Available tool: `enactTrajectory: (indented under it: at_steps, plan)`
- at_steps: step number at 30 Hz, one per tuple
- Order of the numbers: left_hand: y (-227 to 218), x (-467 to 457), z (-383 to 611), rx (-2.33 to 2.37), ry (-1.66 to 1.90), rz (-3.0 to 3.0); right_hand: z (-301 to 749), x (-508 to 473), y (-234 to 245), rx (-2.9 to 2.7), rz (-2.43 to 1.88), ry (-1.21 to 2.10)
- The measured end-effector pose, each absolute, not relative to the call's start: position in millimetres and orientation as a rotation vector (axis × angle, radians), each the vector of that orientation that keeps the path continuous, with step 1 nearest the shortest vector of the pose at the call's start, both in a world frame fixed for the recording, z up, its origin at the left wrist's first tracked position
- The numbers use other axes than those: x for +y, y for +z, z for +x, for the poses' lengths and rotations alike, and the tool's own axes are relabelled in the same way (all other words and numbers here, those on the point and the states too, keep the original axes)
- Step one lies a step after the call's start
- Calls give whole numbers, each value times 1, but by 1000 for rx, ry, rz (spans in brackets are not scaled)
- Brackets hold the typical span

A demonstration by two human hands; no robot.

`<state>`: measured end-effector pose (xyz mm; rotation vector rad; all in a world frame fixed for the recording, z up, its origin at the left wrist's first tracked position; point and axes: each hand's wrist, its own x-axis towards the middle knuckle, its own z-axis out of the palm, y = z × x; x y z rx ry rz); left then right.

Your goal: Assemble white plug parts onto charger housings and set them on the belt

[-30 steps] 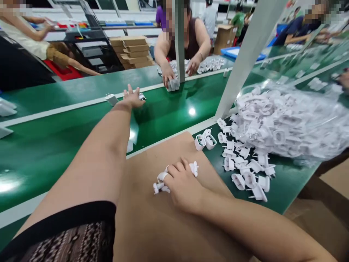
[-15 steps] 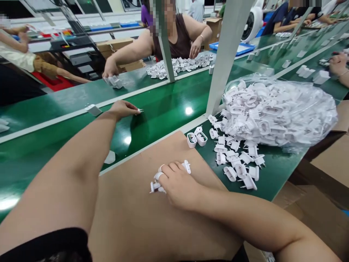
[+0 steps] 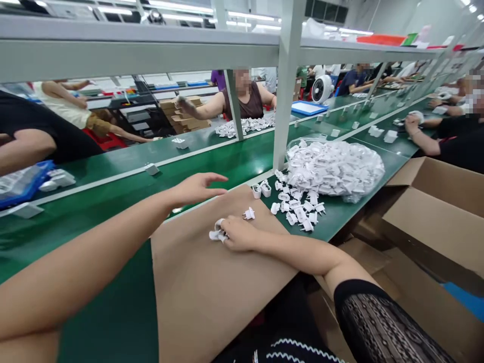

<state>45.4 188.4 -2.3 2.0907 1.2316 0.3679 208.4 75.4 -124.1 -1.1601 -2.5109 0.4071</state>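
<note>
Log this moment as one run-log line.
left hand: open, empty, above conveyor belt edge | right hand: clutching white plug parts on cardboard sheet

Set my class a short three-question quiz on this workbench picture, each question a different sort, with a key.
1. True or false: the left hand is closed in a fist.
2. The clear bag of white parts lies: A in a box; B on the green bench; C on the floor.
3. Which hand touches the plug parts on the brown sheet?
Key: 1 false; 2 B; 3 the right hand.
</note>
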Motion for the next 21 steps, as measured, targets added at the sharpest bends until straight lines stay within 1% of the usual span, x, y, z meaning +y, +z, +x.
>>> enactTrajectory:
  at_steps: [3, 6, 10, 14, 18, 21]
  plan:
    - [-13, 184, -24, 1547, 617, 1930, 211, 80, -120, -2496, -1305, 269]
    - [-31, 177, -82, 1724, 916, 1666, 222, 80, -111, -2510, -1497, 115]
    - [-62, 165, -126, 1898, 1085, 1452, 240, 74, -110, -2421, -1675, 14]
    - [-95, 165, -139, 1988, 1116, 1324, 254, 64, -122, -2359, -1867, 214]
    - [-119, 168, -135, 2043, 1123, 1289, 266, 46, -128, -2336, -1683, 367]
    - [-124, 172, -125, 2093, 1151, 1278, 265, 38, -126, -2288, -1578, 409]
